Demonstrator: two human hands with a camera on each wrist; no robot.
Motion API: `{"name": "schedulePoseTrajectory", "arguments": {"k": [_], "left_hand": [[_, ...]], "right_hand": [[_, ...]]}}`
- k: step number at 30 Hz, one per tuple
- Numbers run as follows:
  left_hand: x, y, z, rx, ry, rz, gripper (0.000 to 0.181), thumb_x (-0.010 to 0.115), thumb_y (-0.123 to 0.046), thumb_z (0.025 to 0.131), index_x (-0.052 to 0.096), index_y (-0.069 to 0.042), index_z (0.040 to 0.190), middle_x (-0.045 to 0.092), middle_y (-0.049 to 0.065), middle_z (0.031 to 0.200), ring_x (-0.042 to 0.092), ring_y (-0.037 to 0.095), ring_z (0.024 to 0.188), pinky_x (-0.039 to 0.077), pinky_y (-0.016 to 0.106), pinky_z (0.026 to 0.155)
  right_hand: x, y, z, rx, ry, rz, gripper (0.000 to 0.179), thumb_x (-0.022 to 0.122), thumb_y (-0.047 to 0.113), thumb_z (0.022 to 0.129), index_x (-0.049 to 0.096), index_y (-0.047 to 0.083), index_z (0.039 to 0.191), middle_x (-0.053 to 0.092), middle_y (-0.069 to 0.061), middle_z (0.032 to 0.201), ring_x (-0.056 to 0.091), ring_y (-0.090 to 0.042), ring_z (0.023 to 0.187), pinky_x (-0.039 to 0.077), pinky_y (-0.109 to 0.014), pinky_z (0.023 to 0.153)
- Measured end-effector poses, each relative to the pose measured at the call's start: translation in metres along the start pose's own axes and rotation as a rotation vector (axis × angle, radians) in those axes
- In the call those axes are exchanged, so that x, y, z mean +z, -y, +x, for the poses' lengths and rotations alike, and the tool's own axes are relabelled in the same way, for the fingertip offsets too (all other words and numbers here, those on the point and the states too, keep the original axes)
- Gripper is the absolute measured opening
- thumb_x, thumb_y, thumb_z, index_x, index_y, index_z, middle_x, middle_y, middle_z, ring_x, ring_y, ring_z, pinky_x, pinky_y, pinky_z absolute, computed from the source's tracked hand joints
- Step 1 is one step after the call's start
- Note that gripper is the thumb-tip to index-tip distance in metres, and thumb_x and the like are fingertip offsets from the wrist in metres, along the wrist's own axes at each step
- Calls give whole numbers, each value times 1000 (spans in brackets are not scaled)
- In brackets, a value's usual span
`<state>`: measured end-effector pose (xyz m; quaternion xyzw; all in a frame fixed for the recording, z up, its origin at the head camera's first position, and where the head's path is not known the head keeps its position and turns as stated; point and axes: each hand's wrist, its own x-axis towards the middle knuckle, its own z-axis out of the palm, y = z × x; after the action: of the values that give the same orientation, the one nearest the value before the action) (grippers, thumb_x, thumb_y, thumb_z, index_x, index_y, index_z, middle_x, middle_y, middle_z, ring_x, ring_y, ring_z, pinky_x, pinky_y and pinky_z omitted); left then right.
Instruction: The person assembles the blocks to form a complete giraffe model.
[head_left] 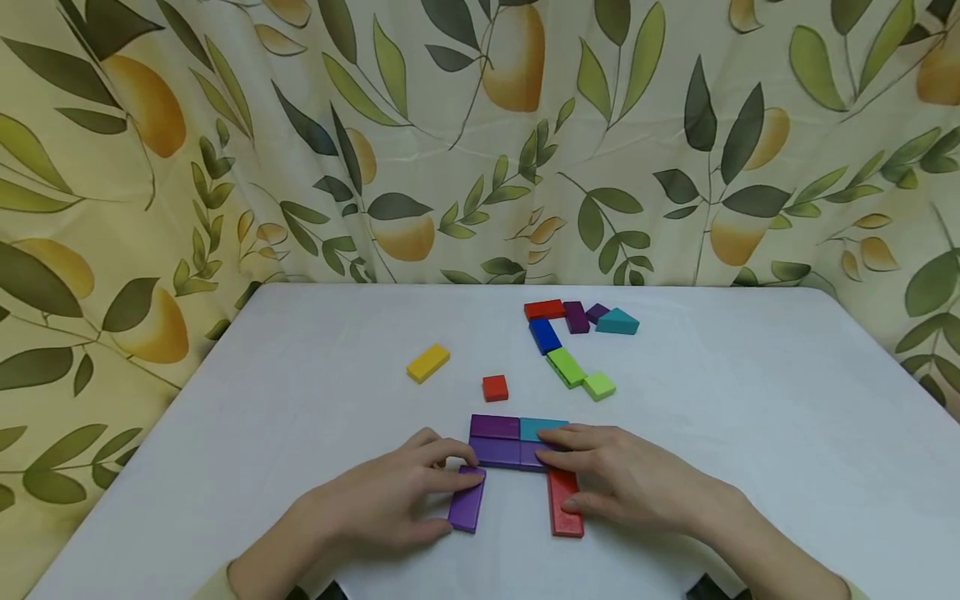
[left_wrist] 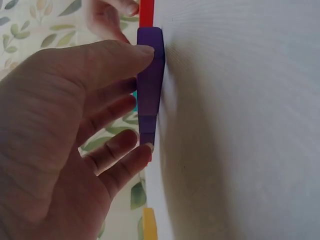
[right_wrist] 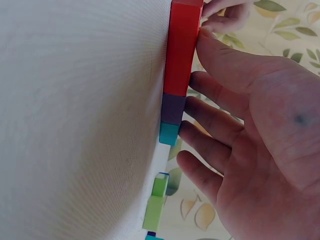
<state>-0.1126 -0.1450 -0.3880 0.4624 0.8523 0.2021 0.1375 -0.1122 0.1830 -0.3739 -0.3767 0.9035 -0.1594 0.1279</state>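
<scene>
Between thumb and forefinger, my left hand [head_left: 401, 492] pinches a violet rectangular block [head_left: 468, 507] that slants on the table, its far end close to a flat group of blocks. That group has a dark purple block [head_left: 495, 426] and a teal block [head_left: 536, 427] at the back, with violet blocks [head_left: 497, 452] in front. Fairly straight fingers of my right hand [head_left: 633, 471] rest on the group's right side, partly hiding it. The right thumb touches the edge of a long red block [head_left: 562, 492], which extends from the group's right front corner towards me.
Behind the group lie a small red block [head_left: 495, 388] and a yellow block [head_left: 428, 363]. Farther back right, a bent line joins green blocks [head_left: 565, 367], a blue block [head_left: 544, 336] and a red block [head_left: 544, 309]. A teal slant-sided block [head_left: 617, 322] is beside it.
</scene>
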Motion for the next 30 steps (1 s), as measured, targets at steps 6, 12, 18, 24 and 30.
{"name": "schedulePoseTrajectory", "arguments": {"k": [6,12,18,24,30], "left_hand": [[1,0,7,21,-19,25,49,70,-29,96,59,-23,144,47,-9,147,40,13,129,46,25,101],[2,0,9,14,-17,32,52,71,-32,96,58,-22,145,45,-7,149,39,14,131,45,25,102],[5,1,10,25,-41,50,53,70,-35,96,58,-21,145,45,-6,149,38,14,134,45,29,105],[5,2,13,-15,-56,7,54,68,-41,96,57,-25,146,42,-8,152,34,15,138,44,35,107],[7,11,17,-70,-104,-49,61,63,-47,99,48,-23,153,30,-11,161,24,17,148,33,45,115]], "right_hand": [[0,0,-1,5,1,6,63,59,59,95,57,23,146,46,-1,153,43,-30,140,46,-52,103],[0,0,0,-1,6,9,63,58,60,95,56,23,147,46,-1,154,43,-30,140,46,-52,103],[-1,0,0,0,8,9,62,59,58,96,56,23,147,46,-1,154,43,-30,140,46,-51,102],[-2,-1,-1,0,10,6,61,59,57,97,56,22,147,45,-2,154,40,-30,142,45,-52,104],[-2,-1,0,-11,2,1,62,59,57,96,56,21,147,46,-3,154,42,-31,141,45,-51,103]]}}
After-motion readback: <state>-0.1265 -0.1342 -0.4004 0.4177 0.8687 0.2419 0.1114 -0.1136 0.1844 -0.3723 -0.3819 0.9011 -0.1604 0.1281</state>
